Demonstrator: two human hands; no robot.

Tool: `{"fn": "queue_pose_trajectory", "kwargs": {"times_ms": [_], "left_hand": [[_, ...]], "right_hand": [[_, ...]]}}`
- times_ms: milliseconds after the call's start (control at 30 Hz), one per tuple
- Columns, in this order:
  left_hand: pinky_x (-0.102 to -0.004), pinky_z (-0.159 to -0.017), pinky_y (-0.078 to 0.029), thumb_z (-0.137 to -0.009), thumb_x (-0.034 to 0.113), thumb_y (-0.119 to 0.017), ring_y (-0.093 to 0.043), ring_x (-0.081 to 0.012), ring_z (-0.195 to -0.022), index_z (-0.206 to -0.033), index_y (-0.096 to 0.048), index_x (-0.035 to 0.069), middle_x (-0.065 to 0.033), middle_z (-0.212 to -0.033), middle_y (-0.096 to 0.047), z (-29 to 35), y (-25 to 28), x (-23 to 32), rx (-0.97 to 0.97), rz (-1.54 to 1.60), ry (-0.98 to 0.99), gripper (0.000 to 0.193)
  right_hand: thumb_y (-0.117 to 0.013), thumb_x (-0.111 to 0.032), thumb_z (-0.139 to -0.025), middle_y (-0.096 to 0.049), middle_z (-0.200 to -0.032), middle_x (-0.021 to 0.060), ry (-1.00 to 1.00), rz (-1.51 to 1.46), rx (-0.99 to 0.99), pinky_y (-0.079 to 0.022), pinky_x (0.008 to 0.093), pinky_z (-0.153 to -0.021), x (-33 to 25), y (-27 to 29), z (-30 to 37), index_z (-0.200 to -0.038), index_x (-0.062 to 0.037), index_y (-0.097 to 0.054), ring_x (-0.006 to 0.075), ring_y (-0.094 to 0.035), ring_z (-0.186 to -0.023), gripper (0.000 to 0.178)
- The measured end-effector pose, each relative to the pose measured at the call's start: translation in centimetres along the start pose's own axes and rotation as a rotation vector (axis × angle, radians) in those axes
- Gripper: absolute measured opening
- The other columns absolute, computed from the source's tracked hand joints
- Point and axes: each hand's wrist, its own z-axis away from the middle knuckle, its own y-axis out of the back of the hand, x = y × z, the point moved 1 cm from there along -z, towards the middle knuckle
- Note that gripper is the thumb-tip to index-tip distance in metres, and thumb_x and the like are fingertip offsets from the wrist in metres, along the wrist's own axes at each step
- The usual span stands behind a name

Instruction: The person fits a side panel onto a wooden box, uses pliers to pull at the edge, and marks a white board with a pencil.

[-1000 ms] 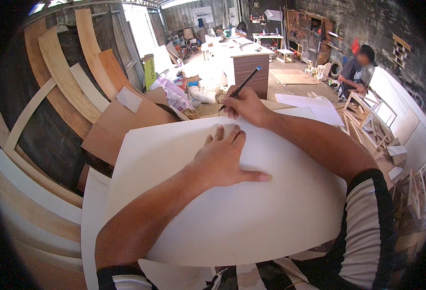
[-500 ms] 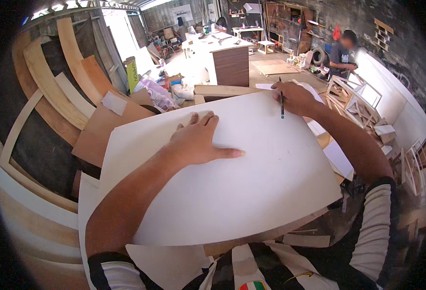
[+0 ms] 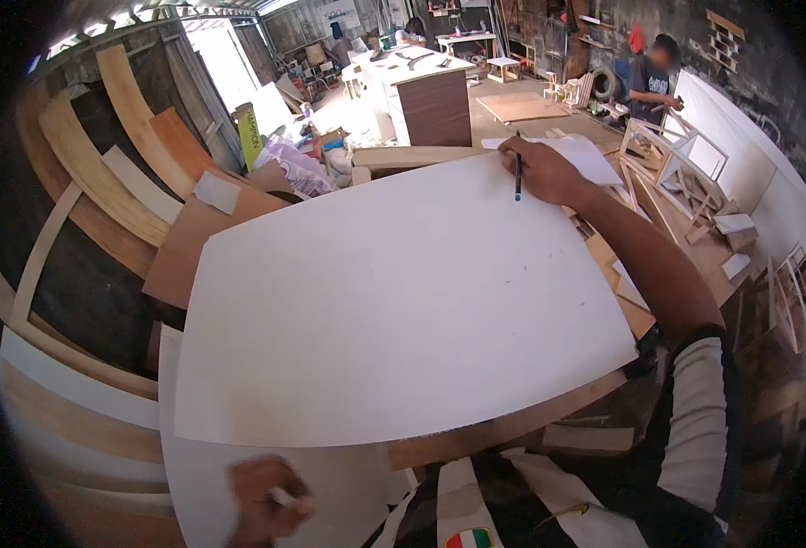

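Observation:
A large white panel (image 3: pixel 394 301) lies flat in front of me. At its far right corner my right hand (image 3: pixel 545 171) is closed around a dark pencil (image 3: pixel 518 183) with a blue end, which points down toward me. The fingers rest by the panel's edge. My left hand (image 3: pixel 270 500) is off the panel, below its near left edge and over another white board (image 3: pixel 348 484). It looks curled, but motion smears the fingers, and a pale spot shows among them that I cannot make out.
Long wooden boards (image 3: pixel 101 164) lean at the left beside a brown cardboard sheet (image 3: pixel 197 233). Wooden frames (image 3: pixel 668 173) stand to the right. Behind the panel is a white-topped workbench (image 3: pixel 432 105). A person (image 3: pixel 652 82) in dark clothes stands at the far right.
My left hand has lifted off the panel's middle and come back toward me, past its near edge. My right hand still holds the pencil at the far corner.

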Motion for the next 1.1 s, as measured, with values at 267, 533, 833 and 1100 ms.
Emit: {"fn": "queue_pose_trajectory", "kwargs": {"times_ms": [267,533,833,1100], "left_hand": [[-0.0408,-0.093,-0.055,-0.096,0.058,-0.061,-0.064,-0.0243,-0.115,-0.141,-0.048,0.003,-0.0127,-0.130,-0.062,-5.8,-11.7,0.8,0.447,1.636,0.188,0.072],[-0.0432,-0.100,-0.053,-0.098,0.011,-0.056,-0.063,-0.0266,-0.117,-0.131,-0.054,-0.004,-0.0137,-0.124,-0.063,-5.8,-12.6,0.6,0.689,1.409,0.209,0.036],[-0.0464,-0.106,-0.048,-0.095,0.007,-0.057,-0.062,-0.0293,-0.119,-0.131,-0.054,-0.008,-0.0181,-0.128,-0.062,-6.8,-12.1,6.3,0.473,1.339,-0.062,0.039],[-0.0344,-0.109,-0.041,-0.093,0.021,-0.078,-0.057,-0.0195,-0.122,-0.130,-0.062,-0.004,-0.0126,-0.128,-0.064,-11.9,-17.7,19.8,0.059,1.392,-0.030,0.048]], "right_hand": [[-0.056,-0.016,-0.099,-0.071,-0.106,0.0233,0.175,-0.002,0.048,-0.051,0.0475,-0.089,1.2,-1.0,-1.1,-0.121,-0.0034,-0.063,0.0421,-0.067,-0.101,0.027],[-0.060,-0.020,-0.101,-0.069,-0.112,0.0192,0.256,0.093,0.190,-0.050,0.0454,-0.089,-0.4,1.7,-0.6,-0.119,-0.0023,-0.066,0.0373,-0.066,-0.101,0.026],[-0.060,-0.046,-0.102,-0.070,-0.109,0.0076,-0.170,-0.004,0.337,-0.050,0.0312,-0.088,7.4,14.4,9.7,-0.129,-0.0022,-0.064,0.0159,-0.064,-0.096,0.052],[-0.049,-0.042,-0.106,-0.062,-0.134,0.0129,-0.463,-0.450,0.562,-0.043,0.0338,-0.105,19.0,18.1,33.5,-0.140,-0.0012,-0.058,0.0183,-0.058,-0.117,0.054]]}}
